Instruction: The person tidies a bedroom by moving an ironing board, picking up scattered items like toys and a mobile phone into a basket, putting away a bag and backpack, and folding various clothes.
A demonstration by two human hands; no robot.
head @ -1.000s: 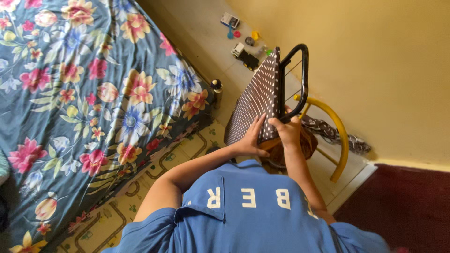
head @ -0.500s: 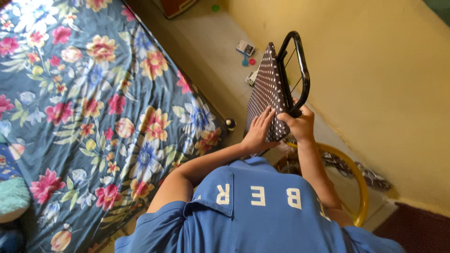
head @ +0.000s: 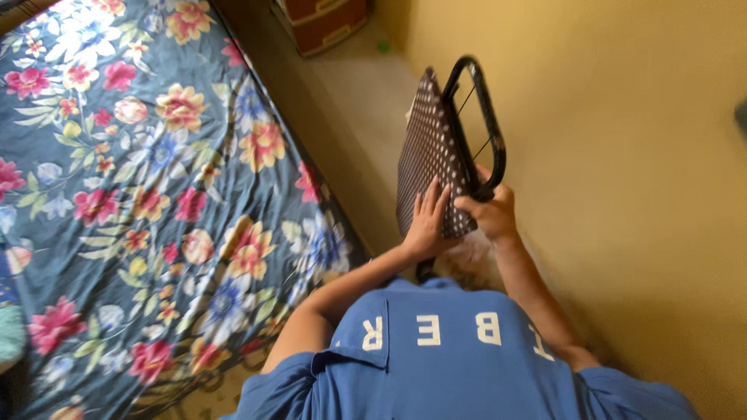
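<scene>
Polka-dotted ironing board (head: 433, 148) (held upright near the yellow wall (head: 622, 155)): left hand (head: 426, 222) flat against its cover, right hand (head: 490, 211) clenched round the black frame (head: 489, 117); a level, two-handed carry looks wisest.

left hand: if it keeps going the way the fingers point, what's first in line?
The left hand already lies flat on the polka-dot board, fingers pointing up along it. Going on, it would likely just slide along that fabric; beyond its far tip lies bare floor, depth unclear.

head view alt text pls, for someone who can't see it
A person in a blue shirt holds a polka-dot padded board with a black metal frame, left hand flat on the fabric, right hand gripping the frame. A floral bedsheet lies left, a yellow wall right.
</scene>
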